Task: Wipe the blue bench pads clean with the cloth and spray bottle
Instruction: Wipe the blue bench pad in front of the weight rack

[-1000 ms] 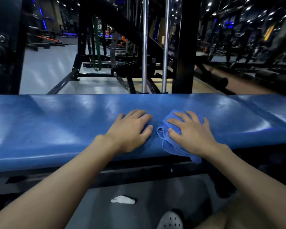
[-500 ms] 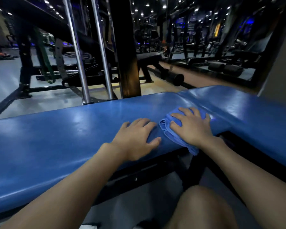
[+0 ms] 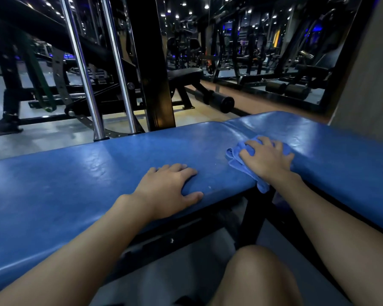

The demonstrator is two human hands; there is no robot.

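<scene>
My right hand (image 3: 268, 161) grips the cloth (image 3: 234, 156) over the gap (image 3: 234, 131). The right pad (image 3: 332, 149) runs off to its right. My left hand (image 3: 166, 191) lies flat, open, farther away.

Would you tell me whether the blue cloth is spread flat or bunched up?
Bunched: the cloth shows stacked folds under the right hand, one end hanging over the bench pad edge.

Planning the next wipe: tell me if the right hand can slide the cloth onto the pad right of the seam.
Probably yes. The right hand holds the cloth at the seam, touching the right pad, and nothing lies on that pad's top beside it.
</scene>
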